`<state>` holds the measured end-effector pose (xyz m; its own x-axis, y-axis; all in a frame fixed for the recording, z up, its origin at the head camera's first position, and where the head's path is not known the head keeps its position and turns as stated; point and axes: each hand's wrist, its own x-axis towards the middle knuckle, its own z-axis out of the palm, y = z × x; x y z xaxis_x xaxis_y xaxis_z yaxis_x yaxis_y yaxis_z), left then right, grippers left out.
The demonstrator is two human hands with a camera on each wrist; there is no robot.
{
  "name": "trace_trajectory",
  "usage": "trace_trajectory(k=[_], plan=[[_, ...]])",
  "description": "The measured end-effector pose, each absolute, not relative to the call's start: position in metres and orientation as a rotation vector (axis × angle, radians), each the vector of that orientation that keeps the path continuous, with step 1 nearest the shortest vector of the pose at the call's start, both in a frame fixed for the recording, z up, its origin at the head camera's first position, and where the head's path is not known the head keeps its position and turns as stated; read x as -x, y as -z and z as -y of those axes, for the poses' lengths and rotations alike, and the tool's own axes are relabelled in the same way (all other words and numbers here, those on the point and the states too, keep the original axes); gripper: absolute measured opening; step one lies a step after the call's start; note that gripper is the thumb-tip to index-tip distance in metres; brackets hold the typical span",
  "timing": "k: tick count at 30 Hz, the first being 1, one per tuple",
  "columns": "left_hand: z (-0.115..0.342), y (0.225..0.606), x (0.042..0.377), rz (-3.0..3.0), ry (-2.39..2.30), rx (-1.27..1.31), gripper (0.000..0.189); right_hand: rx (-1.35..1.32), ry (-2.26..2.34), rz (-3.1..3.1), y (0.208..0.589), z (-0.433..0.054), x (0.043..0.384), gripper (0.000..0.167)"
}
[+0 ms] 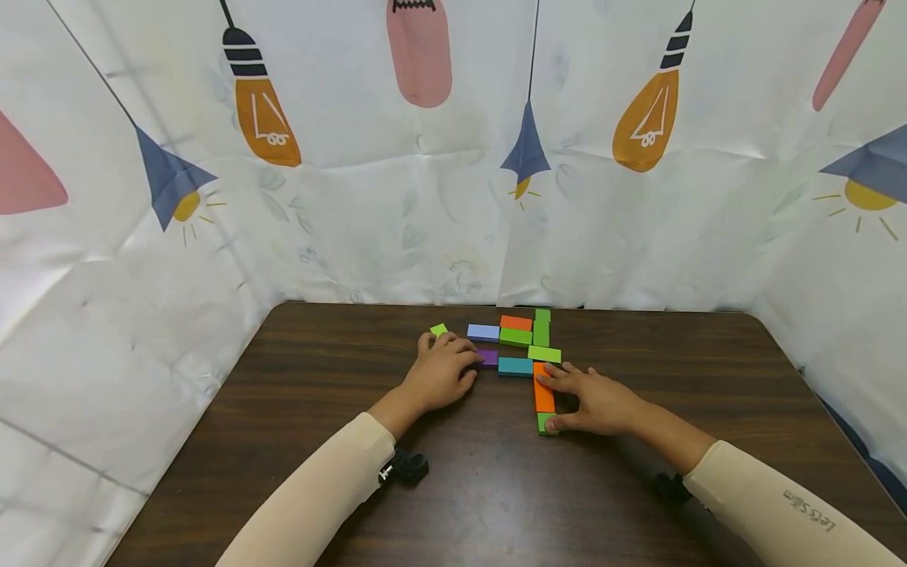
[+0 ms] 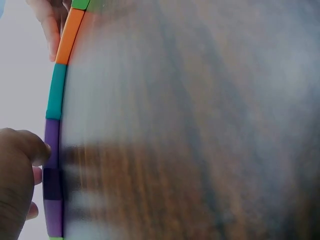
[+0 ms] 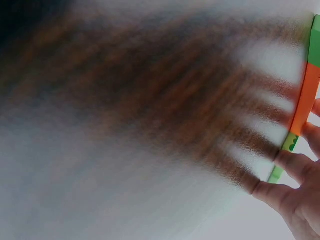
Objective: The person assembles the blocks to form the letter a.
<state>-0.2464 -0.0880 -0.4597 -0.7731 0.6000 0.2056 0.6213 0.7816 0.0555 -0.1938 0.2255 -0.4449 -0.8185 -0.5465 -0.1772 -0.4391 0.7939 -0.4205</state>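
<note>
My left hand [image 1: 442, 370] lies over a purple block [image 1: 487, 358], its fingers spread and loosely bent. In the left wrist view, one fingertip touches the purple block [image 2: 52, 137], and a teal block [image 2: 56, 92] follows it in the row. My right hand [image 1: 598, 402] has its fingers spread at an orange block [image 1: 543, 386]. Its thumb touches a green block [image 1: 544, 423] at the orange block's near end. In the right wrist view, the fingertips rest along the orange block [image 3: 305, 102] and light green pieces. What lies beneath the left palm is hidden.
Beyond the hands lie a periwinkle block [image 1: 483, 332], a red-orange block [image 1: 516, 323] and several green blocks [image 1: 542, 332]. A lime block [image 1: 439, 329] sits past the left fingers. The dark wooden table [image 1: 482, 504] ends at a patterned curtain [image 1: 354, 228].
</note>
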Motion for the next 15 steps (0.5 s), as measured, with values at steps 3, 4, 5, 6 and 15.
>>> trace_trajectory(k=[3,4,5,6,15], plan=[[0.0878,0.4595,0.2456,2.786,0.193,0.976,0.027,0.757,0.529,-2.695,0.4446,-0.2256,0.1937,0.092],[0.0877,0.4596,0.2455,2.786,0.194,0.978,0.027,0.757,0.529,-2.696,0.4445,-0.2257,0.1937,0.092],[0.0876,0.4597,0.2455,2.786,0.195,0.979,0.028,0.757,0.528,-2.696,0.4445,-0.2257,0.1937,0.092],[0.0875,0.4598,0.2455,2.787,0.197,0.98,0.028,0.759,0.528,-2.696,0.4445,-0.2257,0.1937,0.091],[0.0916,0.4577,0.2462,2.814,0.264,0.953,0.042,0.752,0.52,-2.692,0.4449,-0.2256,0.1939,0.092]])
